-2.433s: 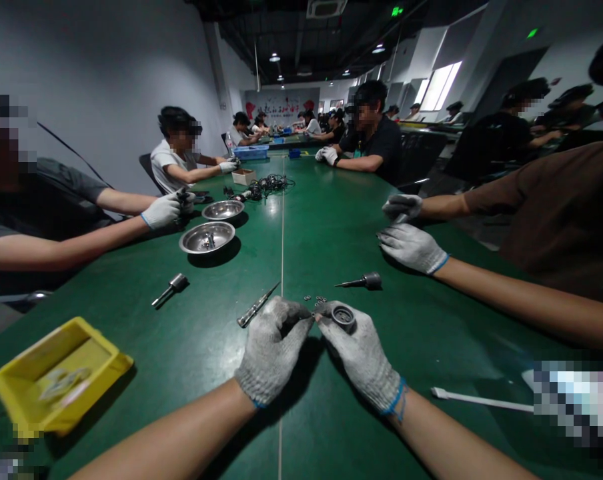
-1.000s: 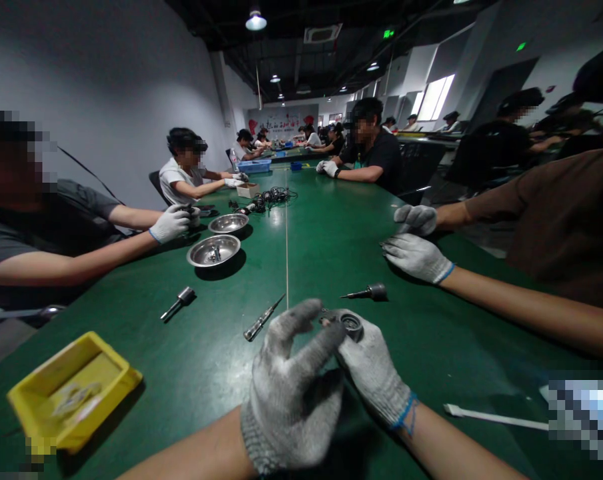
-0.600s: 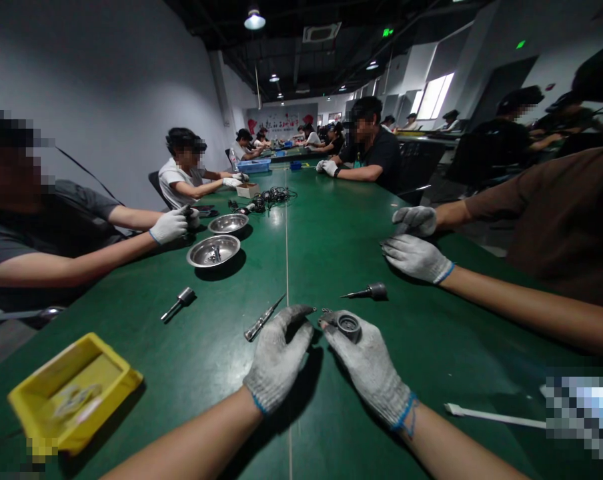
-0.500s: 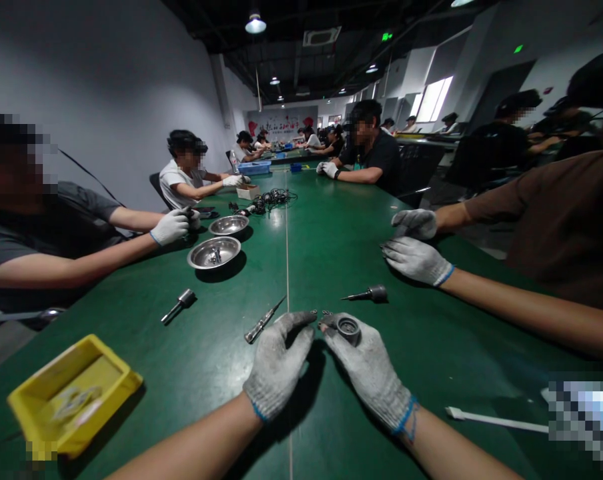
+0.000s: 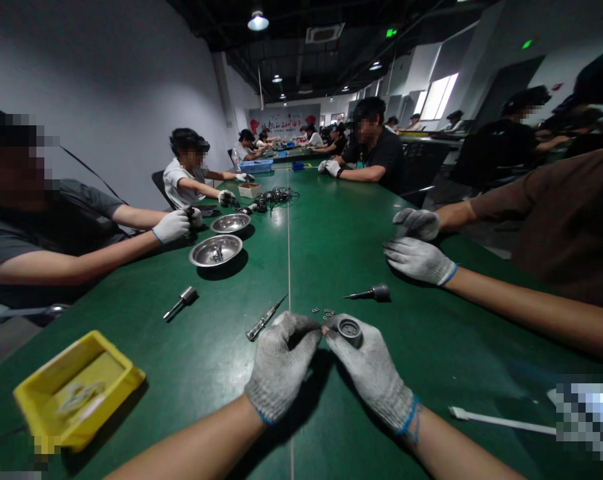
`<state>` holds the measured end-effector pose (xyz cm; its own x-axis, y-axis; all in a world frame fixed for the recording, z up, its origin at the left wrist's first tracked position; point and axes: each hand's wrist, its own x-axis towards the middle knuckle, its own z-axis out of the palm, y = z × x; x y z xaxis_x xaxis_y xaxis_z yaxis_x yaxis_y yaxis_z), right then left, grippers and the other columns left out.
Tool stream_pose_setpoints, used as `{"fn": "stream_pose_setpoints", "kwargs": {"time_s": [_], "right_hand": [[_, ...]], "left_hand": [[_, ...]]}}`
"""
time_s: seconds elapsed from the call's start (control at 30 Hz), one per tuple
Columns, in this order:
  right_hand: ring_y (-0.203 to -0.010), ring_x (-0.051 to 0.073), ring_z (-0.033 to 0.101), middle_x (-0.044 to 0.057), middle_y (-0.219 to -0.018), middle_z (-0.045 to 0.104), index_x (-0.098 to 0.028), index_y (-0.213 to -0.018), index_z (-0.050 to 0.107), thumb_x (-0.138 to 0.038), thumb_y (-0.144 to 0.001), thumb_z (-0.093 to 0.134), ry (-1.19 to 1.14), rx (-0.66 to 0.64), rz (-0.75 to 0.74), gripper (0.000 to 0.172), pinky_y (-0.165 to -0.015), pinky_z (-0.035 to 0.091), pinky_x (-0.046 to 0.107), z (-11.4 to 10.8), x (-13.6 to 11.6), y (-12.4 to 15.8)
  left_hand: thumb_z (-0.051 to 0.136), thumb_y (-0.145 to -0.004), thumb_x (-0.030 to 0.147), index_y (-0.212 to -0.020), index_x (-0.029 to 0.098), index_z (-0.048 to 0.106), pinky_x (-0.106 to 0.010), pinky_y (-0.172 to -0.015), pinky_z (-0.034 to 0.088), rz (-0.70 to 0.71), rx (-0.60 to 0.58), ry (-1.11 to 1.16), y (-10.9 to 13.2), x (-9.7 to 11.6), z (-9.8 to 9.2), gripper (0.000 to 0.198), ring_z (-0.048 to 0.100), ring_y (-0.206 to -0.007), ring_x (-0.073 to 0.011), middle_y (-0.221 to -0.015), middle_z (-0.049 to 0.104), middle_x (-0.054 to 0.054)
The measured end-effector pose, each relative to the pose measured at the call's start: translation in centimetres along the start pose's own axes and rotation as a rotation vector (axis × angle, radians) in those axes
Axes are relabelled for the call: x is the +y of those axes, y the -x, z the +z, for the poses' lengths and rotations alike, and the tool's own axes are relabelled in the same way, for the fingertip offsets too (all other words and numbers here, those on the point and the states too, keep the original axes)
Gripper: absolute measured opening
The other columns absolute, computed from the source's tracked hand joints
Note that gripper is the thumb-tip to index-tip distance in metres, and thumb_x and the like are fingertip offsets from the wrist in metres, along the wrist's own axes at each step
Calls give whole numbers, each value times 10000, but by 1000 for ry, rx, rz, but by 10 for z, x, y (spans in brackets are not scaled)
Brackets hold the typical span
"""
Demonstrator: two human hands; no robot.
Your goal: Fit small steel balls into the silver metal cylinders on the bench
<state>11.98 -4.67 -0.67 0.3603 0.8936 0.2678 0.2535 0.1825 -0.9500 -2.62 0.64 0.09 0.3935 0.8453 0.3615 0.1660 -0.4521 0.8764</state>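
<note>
My right hand (image 5: 369,363), in a white knit glove, is closed around a round grey cup-shaped metal part (image 5: 350,330) with its hollow face up. The thumb and fingertips of my left hand (image 5: 281,363), also gloved, are pinched together against my right fingertips. Whatever sits in that pinch is too small or hidden to make out. Just beyond the fingertips, several tiny metal rings or nuts (image 5: 328,313) lie on the green table (image 5: 326,253). Close to my left hand is a clear-handled screwdriver (image 5: 265,319). Past my right hand lies a pointed tool with a thick dark head (image 5: 374,293).
A yellow bin (image 5: 81,393) with small pale pieces stands at left, near another thick-headed metal tool (image 5: 180,304). Two steel bowls (image 5: 216,252) and tangled black cables (image 5: 276,199) are farther off. A white strip (image 5: 501,420) lies at right. Co-workers' gloved hands (image 5: 421,260) flank the table.
My left fingertips have moved from beside the tiny rings to meet my right fingertips, closing into a pinch. More of the rings now show. A co-worker's hands at back left have moved apart.
</note>
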Motion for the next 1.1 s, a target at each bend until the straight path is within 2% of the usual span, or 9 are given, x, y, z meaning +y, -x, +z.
{"fn": "stream_pose_setpoints", "kwargs": {"time_s": [0.2, 0.47, 0.67, 0.93, 1.1], "right_hand": [[-724, 258, 745, 93, -758, 785, -190, -741, 738, -402, -790, 664, 18, -14, 0, 230, -645, 581, 321, -2, -1, -1], [-756, 278, 755, 107, -792, 799, -186, -773, 757, -434, -786, 684, 11, 44, 12, 258, -690, 598, 348, -3, 2, -1], [-734, 262, 744, 102, -779, 796, -185, -760, 748, -408, -787, 673, 0, 43, 17, 237, -671, 589, 335, -1, -1, 0], [-697, 246, 721, 86, -738, 779, -197, -720, 713, -399, -803, 658, 13, 41, -5, 224, -629, 567, 315, 0, -2, 1], [-695, 240, 716, 86, -745, 781, -195, -723, 713, -395, -804, 669, 2, 49, -9, 221, -632, 563, 312, 1, -2, 1]], "left_hand": [[656, -889, 224, -838, 200, 749, -300, -775, 568, -26, 23, -1, 2, -4, 0, 108, 713, -798, -187, -831, 749, -34], [637, -881, 181, -843, 204, 744, -268, -750, 566, 80, 29, -65, 3, -2, 1, 116, 692, -776, -163, -823, 735, -22], [631, -891, 177, -876, 205, 756, -278, -759, 580, 61, 17, -58, 2, -1, 0, 129, 699, -789, -169, -844, 747, -28], [632, -896, 189, -863, 210, 777, -264, -748, 578, 140, 27, -102, 2, 3, -3, 150, 691, -753, -159, -806, 745, -24], [643, -897, 204, -832, 207, 769, -264, -747, 577, 122, 42, -136, 2, 5, -4, 142, 695, -751, -162, -800, 750, -24]]}}
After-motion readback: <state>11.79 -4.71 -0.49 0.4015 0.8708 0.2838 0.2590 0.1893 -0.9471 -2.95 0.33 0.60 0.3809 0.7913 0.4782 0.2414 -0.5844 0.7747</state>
